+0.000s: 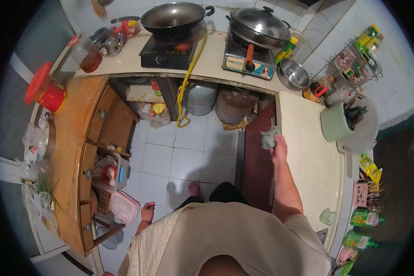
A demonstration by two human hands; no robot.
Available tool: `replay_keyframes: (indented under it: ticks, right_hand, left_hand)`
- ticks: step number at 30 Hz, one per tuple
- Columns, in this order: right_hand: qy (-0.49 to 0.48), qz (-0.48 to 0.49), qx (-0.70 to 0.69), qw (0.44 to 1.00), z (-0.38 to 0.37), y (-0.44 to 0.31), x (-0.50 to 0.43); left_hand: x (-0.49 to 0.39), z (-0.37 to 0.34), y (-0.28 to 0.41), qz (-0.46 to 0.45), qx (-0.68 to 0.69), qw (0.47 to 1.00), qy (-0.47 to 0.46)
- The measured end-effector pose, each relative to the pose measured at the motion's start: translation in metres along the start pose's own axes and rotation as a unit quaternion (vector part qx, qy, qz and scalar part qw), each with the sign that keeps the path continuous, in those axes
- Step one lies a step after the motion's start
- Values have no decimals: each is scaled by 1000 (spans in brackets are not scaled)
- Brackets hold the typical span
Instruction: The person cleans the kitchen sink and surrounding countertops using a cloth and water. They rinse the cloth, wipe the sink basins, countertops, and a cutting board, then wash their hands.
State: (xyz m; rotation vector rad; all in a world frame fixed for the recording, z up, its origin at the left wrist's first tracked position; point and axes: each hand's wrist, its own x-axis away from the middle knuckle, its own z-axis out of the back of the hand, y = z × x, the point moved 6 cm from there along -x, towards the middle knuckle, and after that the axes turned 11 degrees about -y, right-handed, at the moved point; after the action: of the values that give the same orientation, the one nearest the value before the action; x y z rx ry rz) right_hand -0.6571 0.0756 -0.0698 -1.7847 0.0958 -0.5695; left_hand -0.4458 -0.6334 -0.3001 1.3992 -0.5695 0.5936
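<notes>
My right hand (pixel 279 147) grips a crumpled grey-green cloth (pixel 269 137) beside the front edge of the cream countertop (pixel 307 165), over the dark red cabinet doors (pixel 258 151). Low on the left, near a pink-lidded plastic container (pixel 125 206), hangs my left hand (pixel 148 210); its fingers look curled, and whether it holds anything is not plain. A green-tinted glass (pixel 327 216) stands on the countertop at the right.
Ahead, a wok (pixel 174 17) sits over a black gas stove (pixel 169 51), and a lidded pan (pixel 258 26) over another stove. Gas cylinders (pixel 200 98) stand below. A yellow hose (pixel 193 65) hangs down. A wooden cabinet (pixel 72 138) lines the left, a knife block (pixel 334 120) the right.
</notes>
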Motion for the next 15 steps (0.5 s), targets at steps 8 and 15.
replay_keyframes:
  ticks: [8, 15]
  right_hand:
    - [-138, 128, 106, 976, -233, -59, -132]
    - [-61, 472, 475, 740, -341, -108, -216]
  left_hand:
    - [-28, -54, 115, 18, 56, 995, 76]
    - [-25, -87, 94, 26, 142, 982, 123]
